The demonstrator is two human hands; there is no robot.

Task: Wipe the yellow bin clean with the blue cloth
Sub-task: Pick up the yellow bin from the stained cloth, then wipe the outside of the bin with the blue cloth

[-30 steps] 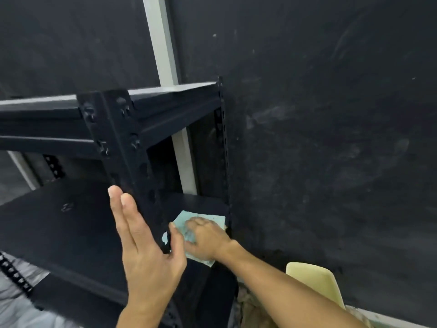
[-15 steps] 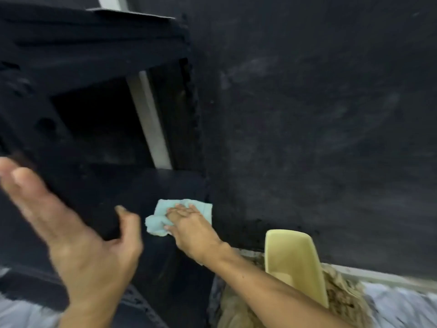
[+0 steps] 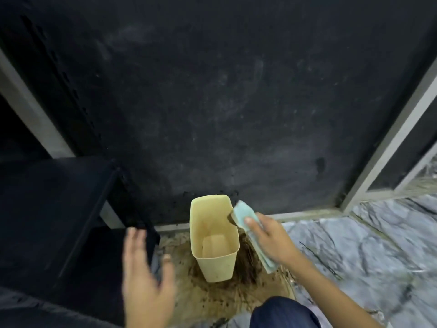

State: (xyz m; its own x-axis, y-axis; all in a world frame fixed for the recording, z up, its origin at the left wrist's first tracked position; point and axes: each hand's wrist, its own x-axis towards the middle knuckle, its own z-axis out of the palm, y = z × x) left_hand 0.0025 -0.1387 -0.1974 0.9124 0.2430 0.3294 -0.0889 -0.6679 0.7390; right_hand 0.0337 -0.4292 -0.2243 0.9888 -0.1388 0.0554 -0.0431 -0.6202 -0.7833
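Yellow bin (image 3: pixel 214 237) standing upright on the floor (image 3: pixel 354 252) against the dark wall (image 3: pixel 224 102), open mouth up, long axis running from rim down to base, parked on a brown stained patch (image 3: pixel 212 294). Right hand (image 3: pixel 272 242) clearly the nearer one: just right of the bin, pinching the folded blue cloth (image 3: pixel 246 218) between thumb and fingers, the cloth's top corner right at the bin's right rim, touching or nearly so, hard to say which. So probably just a short push left and down over the rim to get inside. Left hand (image 3: pixel 145 275) spread wide, holding nothing, hovering low left of the bin, beside the black shelf (image 3: pixel 54 209), likely free to steady the bin. Compared with half a second back: cloth gone from the shelf surface, carried over to the bin; view swung down and right, so the whole bin shows now instead of just its top.
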